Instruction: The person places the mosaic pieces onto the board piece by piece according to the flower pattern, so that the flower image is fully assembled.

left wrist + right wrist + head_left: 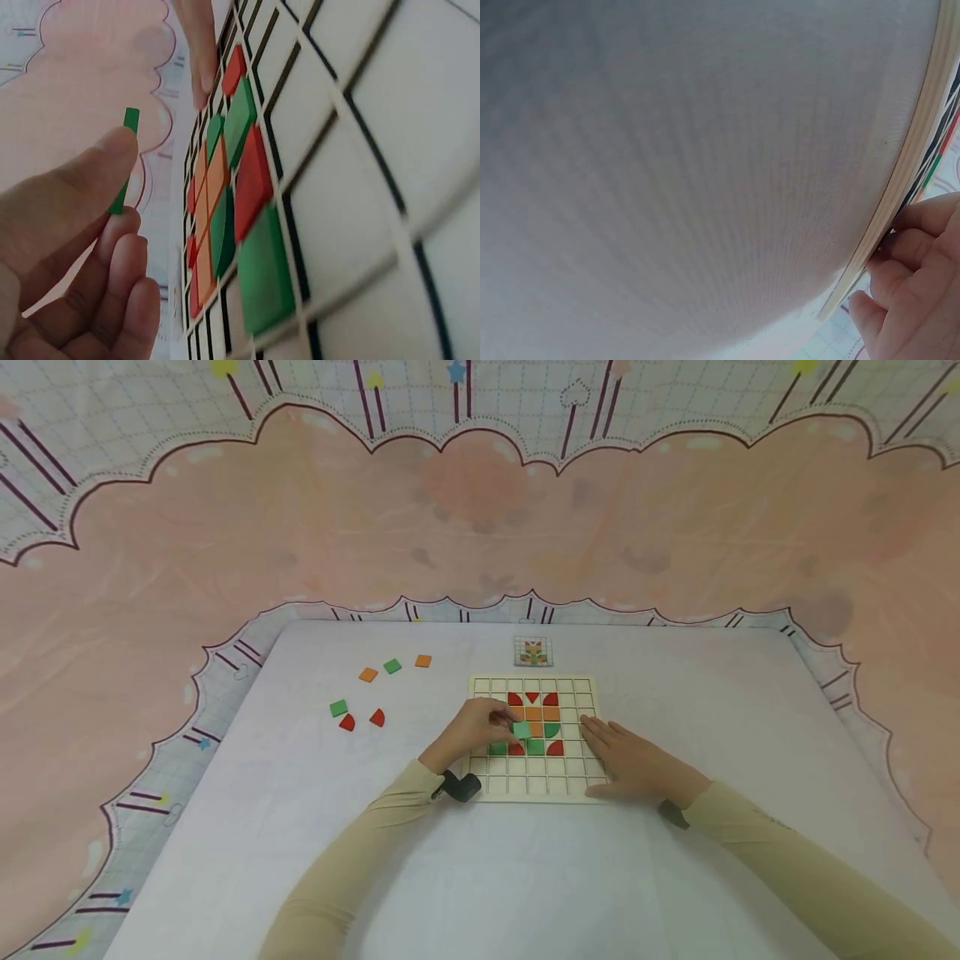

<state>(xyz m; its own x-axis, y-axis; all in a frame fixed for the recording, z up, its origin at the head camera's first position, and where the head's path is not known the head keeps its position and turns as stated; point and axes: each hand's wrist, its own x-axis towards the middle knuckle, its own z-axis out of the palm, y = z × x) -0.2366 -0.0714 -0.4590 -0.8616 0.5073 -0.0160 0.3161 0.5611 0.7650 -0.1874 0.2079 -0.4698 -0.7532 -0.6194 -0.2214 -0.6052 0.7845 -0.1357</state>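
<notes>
My left hand (476,724) pinches a green square tile (521,730) between thumb and finger, above the left part of the wooden grid board (517,787). Seen edge-on in the left wrist view, the tile (131,120) is held off the board's surface. A group of tiles fills cells in the board's middle: orange squares (551,714), red quarter-circles (555,748), a red triangle (532,697), a green rounded tile (552,730) and green squares (535,747). My right hand (637,762) rests on the board's right edge with its fingers extended.
Left of the board lie loose tiles: orange squares (368,675), green squares (339,708) and red quarter-circles (377,717). Behind the board is a small pattern card (533,652). A white cloth (675,668) covers the table, and a patterned curtain (480,527) hangs behind.
</notes>
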